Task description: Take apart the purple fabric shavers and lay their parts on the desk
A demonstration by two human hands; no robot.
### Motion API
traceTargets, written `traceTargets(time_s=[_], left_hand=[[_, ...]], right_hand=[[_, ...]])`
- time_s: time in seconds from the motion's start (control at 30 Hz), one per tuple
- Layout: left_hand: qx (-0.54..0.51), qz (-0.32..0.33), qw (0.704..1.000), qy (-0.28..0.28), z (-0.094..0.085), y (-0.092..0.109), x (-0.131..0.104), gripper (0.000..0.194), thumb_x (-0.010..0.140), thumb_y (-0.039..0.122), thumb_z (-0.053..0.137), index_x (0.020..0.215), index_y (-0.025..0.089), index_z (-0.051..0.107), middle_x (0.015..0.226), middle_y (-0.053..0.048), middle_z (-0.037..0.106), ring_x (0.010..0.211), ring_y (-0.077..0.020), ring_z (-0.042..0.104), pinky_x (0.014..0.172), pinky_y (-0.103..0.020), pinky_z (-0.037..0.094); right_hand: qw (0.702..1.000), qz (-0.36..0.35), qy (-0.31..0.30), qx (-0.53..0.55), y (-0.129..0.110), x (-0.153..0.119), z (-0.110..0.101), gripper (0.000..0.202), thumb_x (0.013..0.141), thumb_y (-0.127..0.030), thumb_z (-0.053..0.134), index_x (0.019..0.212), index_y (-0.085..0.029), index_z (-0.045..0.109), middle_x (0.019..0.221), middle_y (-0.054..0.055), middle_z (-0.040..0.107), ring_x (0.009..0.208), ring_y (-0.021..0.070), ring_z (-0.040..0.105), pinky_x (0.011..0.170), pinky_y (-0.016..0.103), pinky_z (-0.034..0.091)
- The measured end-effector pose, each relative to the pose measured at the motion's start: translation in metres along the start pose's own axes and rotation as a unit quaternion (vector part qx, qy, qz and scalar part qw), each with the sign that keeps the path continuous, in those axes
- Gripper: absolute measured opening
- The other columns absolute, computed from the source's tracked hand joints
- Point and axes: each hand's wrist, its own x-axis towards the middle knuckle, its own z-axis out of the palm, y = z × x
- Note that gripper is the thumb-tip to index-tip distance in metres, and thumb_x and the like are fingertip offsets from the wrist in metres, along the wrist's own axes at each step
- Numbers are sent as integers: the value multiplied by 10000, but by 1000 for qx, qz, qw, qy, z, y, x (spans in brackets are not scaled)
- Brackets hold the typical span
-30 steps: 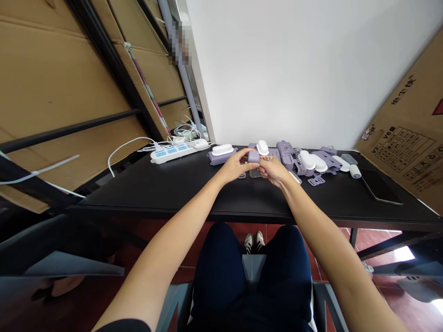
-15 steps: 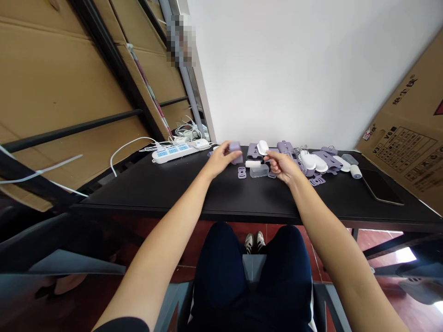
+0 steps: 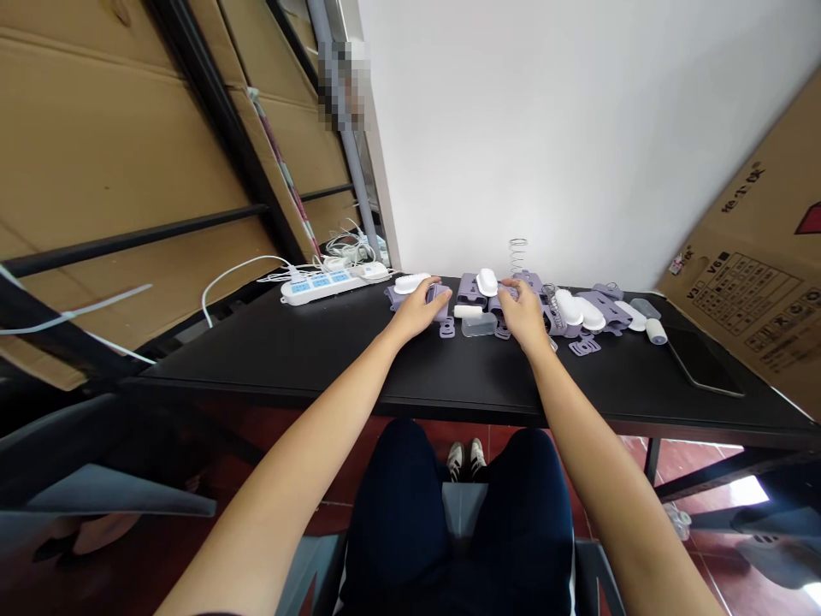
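Note:
My left hand (image 3: pixel 416 315) is closed round a purple plastic housing (image 3: pixel 440 301), thumb on its near side, low over the black table. Behind that hand a white oval cover (image 3: pixel 411 283) lies on purple plastic. My right hand (image 3: pixel 524 315) has its fingers curled on another purple housing (image 3: pixel 504 293), partly hidden by the hand. Just left of these fingers, a second white oval cover (image 3: pixel 487 282) leans on purple parts. Between the hands lie a white roll (image 3: pixel 468 312), a clear plastic box (image 3: pixel 479 325) and a flat purple cut-out piece (image 3: pixel 447 328).
A wire spring (image 3: pixel 518 255) stands upright behind the right hand. More white covers (image 3: pixel 590 315), purple housings (image 3: pixel 609 310) and a dark phone (image 3: pixel 705 364) lie to the right. A power strip (image 3: pixel 333 282) is at the left; a cardboard box (image 3: pixel 757 274) leans at the right.
My right hand has let go of the white cover, which now rests among the purple parts, and has moved onto a purple housing. My left hand has lowered slightly with its housing.

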Motion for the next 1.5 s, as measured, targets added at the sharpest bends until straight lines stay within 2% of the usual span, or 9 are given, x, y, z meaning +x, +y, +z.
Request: traceTargets(time_s=[0.1,0.3,0.5,0.87,1.17,1.27,1.33,1.43,1.5], left_hand=[[34,-19,999,-14,-1,4,-2,673,979,525,631,1572,217,552,1582,-126,589,1487,-318,543,1262,-456,400],[75,-56,994,-52,0,11,-9,860,967,410,605,1740,216,281,1685,-106,478,1488,-292,546,1263,-394,393],[104,-23,994,-38,5,12,-10,785,959,568,667,1616,176,493,1606,-137,565,1496,-316,529,1251,-399,396],[117,-12,992,-43,9,9,-8,752,1027,576,566,1632,135,494,1548,-175,604,1411,-304,586,1183,-393,436],[227,-21,971,-72,1,20,-17,578,1083,652,378,1467,324,659,1497,-62,671,1356,-373,627,1083,-494,484],[251,2,968,-12,-6,29,-19,476,1101,560,384,1262,299,748,1330,-71,748,1214,-349,679,969,-444,511],[246,18,965,88,-14,29,-15,411,1099,463,408,1153,256,758,1256,-90,757,1168,-322,679,956,-410,506],[225,-1,947,231,-28,21,-6,333,1065,339,447,1156,211,741,1227,-128,734,1187,-305,647,1041,-402,483],[213,-34,944,250,-35,12,1,330,1036,331,498,1231,201,729,1273,-140,717,1239,-319,621,1121,-423,453]], right_hand=[[993,26,31,-112,-5,-4,-1,362,1015,-384,613,1300,-169,675,747,64,621,791,328,654,764,392,484],[940,105,40,-321,-31,-22,-6,544,1114,-290,474,1651,-235,409,1033,113,702,1019,372,688,898,464,507],[910,21,29,-414,-22,-22,3,443,1074,-160,472,1495,-118,604,1117,195,695,1115,408,641,933,474,473],[893,-21,68,-444,-9,-25,11,287,1039,-217,580,1206,-84,773,1202,239,587,1141,416,527,953,513,419],[906,-41,103,-410,-7,-23,11,306,1008,-198,589,1246,-129,768,1202,209,584,1119,400,522,948,497,414],[917,-59,121,-375,-8,-23,10,331,990,-186,584,1265,-148,764,1194,190,595,1110,386,526,950,490,411],[924,-84,143,-344,-9,-22,9,346,991,-188,570,1282,-164,756,1186,172,604,1108,371,531,959,481,407],[932,-118,178,-293,-9,-22,9,352,993,-182,522,1267,-178,744,1153,146,615,1096,346,539,967,460,398],[938,-125,187,-265,-10,-21,9,342,990,-174,493,1223,-179,742,1117,134,623,1083,334,546,964,446,394]])
